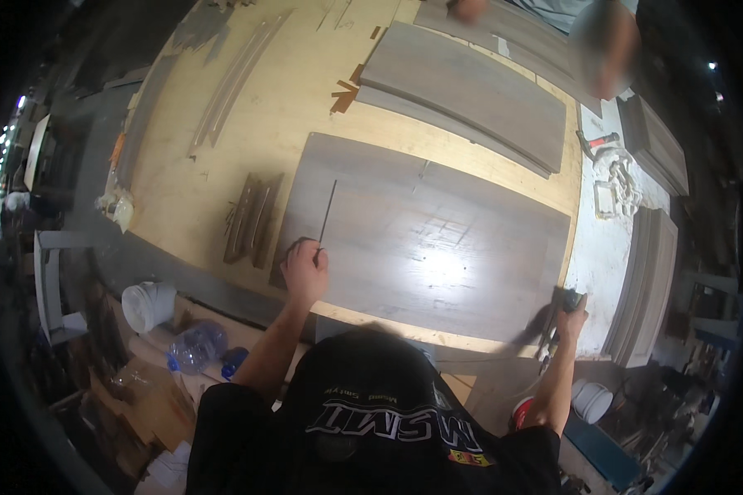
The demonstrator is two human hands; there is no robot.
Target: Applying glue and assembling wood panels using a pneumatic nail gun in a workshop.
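Note:
A wide grey-brown wooden panel [421, 239] lies flat on the pale worktable in front of me. My left hand [307, 274] rests over its left part, fingers curled round the lower end of a thin dark strip [328, 210] that extends away across the panel. My right hand [571, 318] is beyond the panel's near right corner, closed on a dark hand tool [568, 299]. The tool's exact kind is too small to tell. Shadow falls on the panel's edge beside it.
Short grooved wood pieces [252, 219] lie left of the panel. Stacked panels [470, 87] are behind it, near another person's hand [468, 8]. A red-handled hammer [601, 140] and framed wood pieces [645, 285] lie right. A white bucket [149, 305] and plastic bottle [198, 346] stand below left.

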